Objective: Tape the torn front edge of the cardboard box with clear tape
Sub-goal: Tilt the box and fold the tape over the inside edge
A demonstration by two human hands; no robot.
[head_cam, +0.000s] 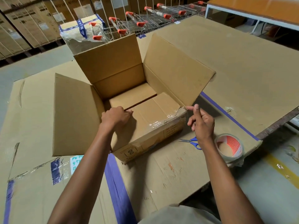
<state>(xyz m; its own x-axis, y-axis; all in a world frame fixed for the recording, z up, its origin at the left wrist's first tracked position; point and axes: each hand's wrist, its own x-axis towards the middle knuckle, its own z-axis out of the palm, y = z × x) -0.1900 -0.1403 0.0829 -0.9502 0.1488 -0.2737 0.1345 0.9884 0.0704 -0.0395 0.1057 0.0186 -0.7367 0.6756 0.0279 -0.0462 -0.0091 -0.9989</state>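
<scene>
An open cardboard box (113, 75) stands on a cardboard-covered table, three flaps raised. Its front flap (150, 109) is folded inward, and my left hand (115, 116) presses on that flap's left edge. The torn front right corner (175, 116) carries wrinkled clear tape. My right hand (201, 121) hovers just right of that corner, fingers loosely curled, thumb and forefinger near the tear; whether it pinches tape is unclear. A roll of clear tape (229, 147) lies on the table to the right.
Blue-handled scissors (192, 142) lie between the box and the tape roll. The table top (161, 172) is flattened cardboard with blue tape strips; its edge drops off at the right. Shopping trolleys (145, 21) and stacked cartons (32, 21) stand behind.
</scene>
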